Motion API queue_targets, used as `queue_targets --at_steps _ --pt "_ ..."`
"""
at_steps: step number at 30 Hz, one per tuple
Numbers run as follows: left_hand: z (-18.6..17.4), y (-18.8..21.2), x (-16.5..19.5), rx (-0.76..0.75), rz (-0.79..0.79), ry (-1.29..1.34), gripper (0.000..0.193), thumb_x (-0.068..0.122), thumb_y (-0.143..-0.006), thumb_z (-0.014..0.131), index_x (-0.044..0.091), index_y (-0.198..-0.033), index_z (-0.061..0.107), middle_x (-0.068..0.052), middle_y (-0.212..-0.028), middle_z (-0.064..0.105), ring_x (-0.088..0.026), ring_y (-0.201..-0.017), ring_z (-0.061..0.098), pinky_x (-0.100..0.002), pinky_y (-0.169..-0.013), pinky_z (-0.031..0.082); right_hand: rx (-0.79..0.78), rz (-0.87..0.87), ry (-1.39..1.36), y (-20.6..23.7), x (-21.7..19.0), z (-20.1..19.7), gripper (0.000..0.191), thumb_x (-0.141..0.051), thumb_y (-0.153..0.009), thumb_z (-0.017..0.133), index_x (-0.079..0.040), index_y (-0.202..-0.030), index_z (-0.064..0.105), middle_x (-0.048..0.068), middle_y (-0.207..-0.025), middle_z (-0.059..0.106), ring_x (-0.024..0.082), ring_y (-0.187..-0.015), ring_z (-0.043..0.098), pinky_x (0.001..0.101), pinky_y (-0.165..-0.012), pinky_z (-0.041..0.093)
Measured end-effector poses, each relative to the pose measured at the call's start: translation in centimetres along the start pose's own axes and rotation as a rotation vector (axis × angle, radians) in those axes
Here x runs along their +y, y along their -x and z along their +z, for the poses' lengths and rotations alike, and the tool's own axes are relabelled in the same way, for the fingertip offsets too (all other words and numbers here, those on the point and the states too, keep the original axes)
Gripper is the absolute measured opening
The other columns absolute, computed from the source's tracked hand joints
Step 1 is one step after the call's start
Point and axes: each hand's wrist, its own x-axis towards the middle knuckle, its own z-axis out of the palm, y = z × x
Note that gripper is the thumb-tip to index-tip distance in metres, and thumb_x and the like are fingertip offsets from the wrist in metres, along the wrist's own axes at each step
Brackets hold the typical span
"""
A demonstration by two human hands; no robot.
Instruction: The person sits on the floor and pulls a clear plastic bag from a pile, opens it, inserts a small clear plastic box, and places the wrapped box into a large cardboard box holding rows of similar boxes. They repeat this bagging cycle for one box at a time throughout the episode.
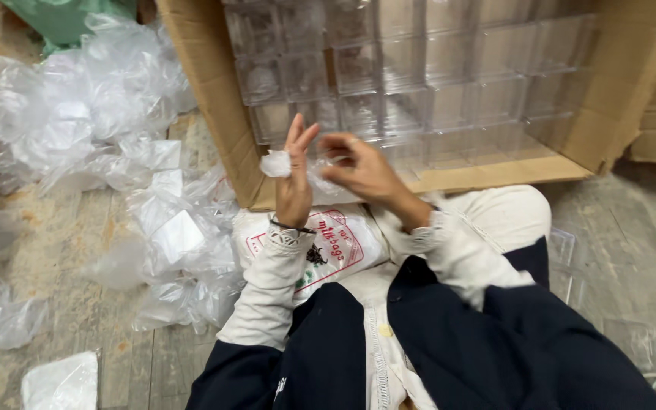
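- The cardboard box (pixel 214 114) lies on its side just ahead of the person's knees, its open mouth facing them, packed with rows of clear plastic cases (pixel 449 83) that look stiff and light.
- To the left a heap of crumpled clear bags (pixel 93 114) spreads over the wooden floor (pixel 62 250); a white printed bag (pixel 343 243) lies on the lap.
- The right hand (pixel 362 171) is blurred, curled over from the right; its fingers seem pinched on the film, though I cannot tell how tightly.
- The left hand (pixel 294 182) stands upright, palm toward the right hand, two fingers (pixel 300 133) raised and spread, the lower part pressing the wrapper.
- The thin plastic wrapper (pixel 276 163) is held between both hands above the lap, in front of the box mouth. It looks feather-light, soft, slippery and easy to tear, best pinched at a loose edge. Its crumpled length runs roughly left to right, the bunched white end pointing left.
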Motion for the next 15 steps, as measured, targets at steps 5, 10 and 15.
queue_targets --at_steps 5,10,15 --pt "0.3 0.7 0.1 0.106 -0.174 -0.065 0.040 0.029 -0.105 0.062 -0.001 -0.130 0.066 -0.012 -0.125 0.068 -0.014 -0.110 0.062 -0.029 -0.095 0.049 0.166 0.133 -0.076 0.5 -2.9 1.4 0.020 -0.019 -0.100 0.069 0.001 -0.102 0.072 -0.001 -0.082 0.066 0.006 -0.071 0.059 0.0226 -0.061 0.050" --pt "-0.3 2.1 -1.1 0.132 -0.266 -0.048 0.030 0.027 -0.102 0.077 -0.001 -0.096 0.069 -0.002 -0.086 0.064 -0.008 -0.073 0.054 -0.023 -0.063 0.043 0.169 -0.024 -0.125 2.6 -1.8 0.7 0.019 -0.020 -0.105 0.066 -0.002 -0.100 0.068 -0.005 -0.083 0.062 0.003 -0.074 0.053 0.0197 -0.064 0.043" --pt "1.4 2.9 -2.1 0.075 -0.241 0.092 0.025 0.032 -0.098 0.073 0.007 -0.095 0.069 0.007 -0.082 0.061 -0.003 -0.070 0.052 -0.021 -0.061 0.040 0.240 0.010 -0.101 4.1 -0.1 1.4 0.026 -0.024 -0.112 0.062 -0.004 -0.095 0.062 -0.007 -0.080 0.052 0.002 -0.072 0.042 0.0195 -0.061 0.036"
